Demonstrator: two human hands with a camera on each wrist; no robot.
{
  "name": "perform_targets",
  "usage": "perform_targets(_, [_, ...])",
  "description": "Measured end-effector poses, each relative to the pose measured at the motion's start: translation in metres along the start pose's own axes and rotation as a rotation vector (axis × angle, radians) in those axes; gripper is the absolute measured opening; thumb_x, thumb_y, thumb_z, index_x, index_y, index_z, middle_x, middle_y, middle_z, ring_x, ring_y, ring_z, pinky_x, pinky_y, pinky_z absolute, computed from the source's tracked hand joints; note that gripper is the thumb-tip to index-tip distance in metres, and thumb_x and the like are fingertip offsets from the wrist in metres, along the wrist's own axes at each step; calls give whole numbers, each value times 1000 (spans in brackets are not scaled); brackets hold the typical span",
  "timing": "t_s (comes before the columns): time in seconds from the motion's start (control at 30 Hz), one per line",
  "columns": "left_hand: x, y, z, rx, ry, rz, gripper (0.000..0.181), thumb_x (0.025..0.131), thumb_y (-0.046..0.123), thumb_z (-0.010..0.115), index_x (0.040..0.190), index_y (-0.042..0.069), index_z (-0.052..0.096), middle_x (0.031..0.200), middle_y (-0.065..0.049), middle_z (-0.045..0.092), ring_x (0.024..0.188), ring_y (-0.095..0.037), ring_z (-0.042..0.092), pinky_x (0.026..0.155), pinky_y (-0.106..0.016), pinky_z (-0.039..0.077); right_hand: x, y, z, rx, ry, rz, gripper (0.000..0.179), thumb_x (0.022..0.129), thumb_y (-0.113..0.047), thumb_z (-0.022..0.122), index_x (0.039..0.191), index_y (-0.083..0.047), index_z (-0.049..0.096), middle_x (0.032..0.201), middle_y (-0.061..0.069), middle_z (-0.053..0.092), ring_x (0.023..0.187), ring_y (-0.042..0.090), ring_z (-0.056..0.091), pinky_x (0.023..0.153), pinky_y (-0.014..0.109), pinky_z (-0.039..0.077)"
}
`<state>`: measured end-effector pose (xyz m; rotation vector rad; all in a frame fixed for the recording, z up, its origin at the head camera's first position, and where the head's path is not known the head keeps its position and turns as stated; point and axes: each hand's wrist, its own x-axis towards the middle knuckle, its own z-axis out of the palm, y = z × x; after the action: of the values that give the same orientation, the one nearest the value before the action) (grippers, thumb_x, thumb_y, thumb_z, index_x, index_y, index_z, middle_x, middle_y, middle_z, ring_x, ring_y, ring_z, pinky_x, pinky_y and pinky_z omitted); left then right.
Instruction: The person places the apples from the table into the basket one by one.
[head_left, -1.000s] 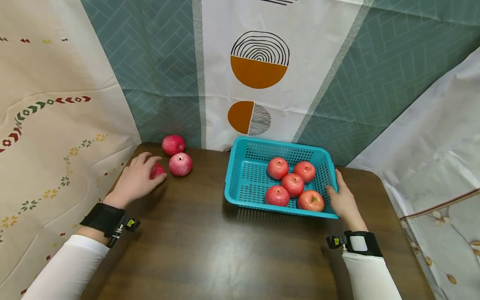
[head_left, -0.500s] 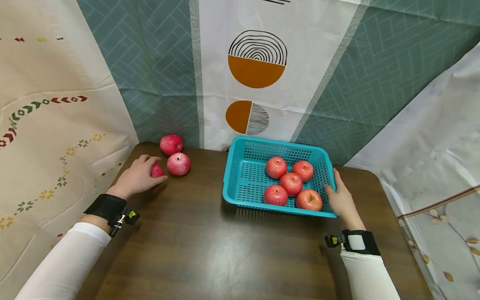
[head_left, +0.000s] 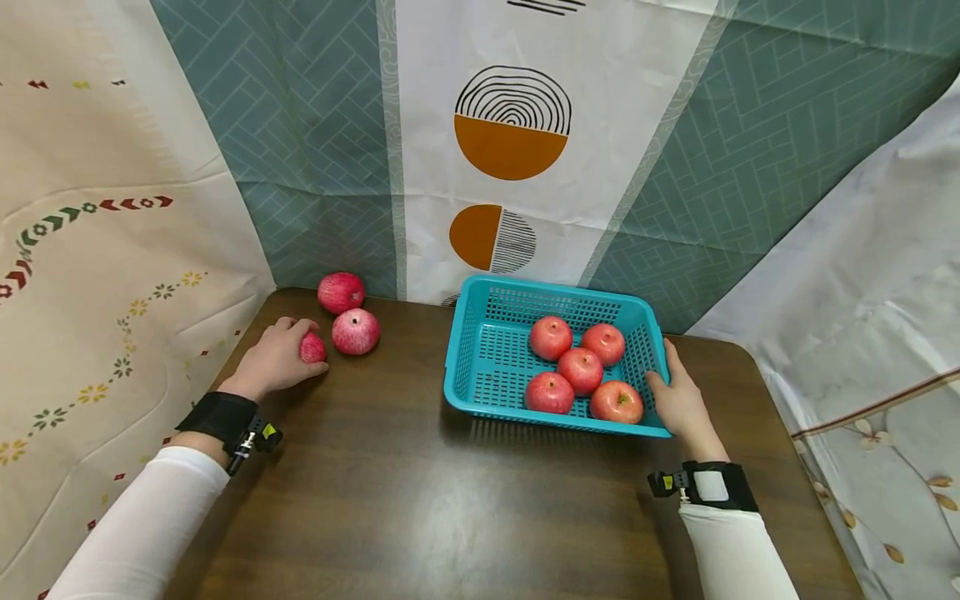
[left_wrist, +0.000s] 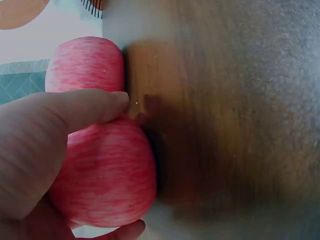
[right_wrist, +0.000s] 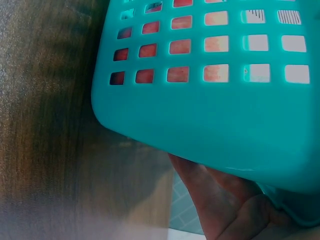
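Observation:
My left hand (head_left: 277, 358) grips a red apple (head_left: 311, 348) at the left side of the table, thumb on one side and fingers on the other. In the left wrist view that apple (left_wrist: 107, 175) lies between the thumb and a fingertip, with another apple (left_wrist: 87, 65) just beyond the thumb. My right hand (head_left: 684, 404) holds the right end of a turquoise plastic basket (head_left: 456, 358), its thumb over the rim and its fingers outside. Several red apples (head_left: 580, 371) lie in the basket's middle and right. From the right wrist, the basket's slotted wall (right_wrist: 200, 110) hides part of the hand.
Beyond my left hand, a pinkish apple (head_left: 356, 332) and a redder apple (head_left: 341, 292) sit at the back left of the brown wooden table (head_left: 435, 508). A patterned cloth (head_left: 322, 150) hangs along the back edge, with more cloth at both sides.
The fingers of my left hand have closed around the apple. My right hand keeps its hold on the basket rim. The head view has shifted slightly.

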<state>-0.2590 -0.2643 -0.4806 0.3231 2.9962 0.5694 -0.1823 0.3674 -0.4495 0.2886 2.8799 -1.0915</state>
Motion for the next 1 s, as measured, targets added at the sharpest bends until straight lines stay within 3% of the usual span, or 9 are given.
perform_targets(0.53, [-3,3,6,3,73,1,66,76,31,81,128,3,52,125,-30,44,110,-51,41,78,-71,48,0,0,0,-1,-6,9,66,108,-32,35,159,-26,-7,153,33,24,121,54,38,91,75,39])
perform_targets(1.0, [-4,-2,5,13,37,21,76,70,28,86,132,4,48,126,-31,42,111,-51,40,75,-72,48,0,-3,0,7,-6,16,67,108,-29,35,159,-25,-7,154,32,23,123,55,36,93,76,36])
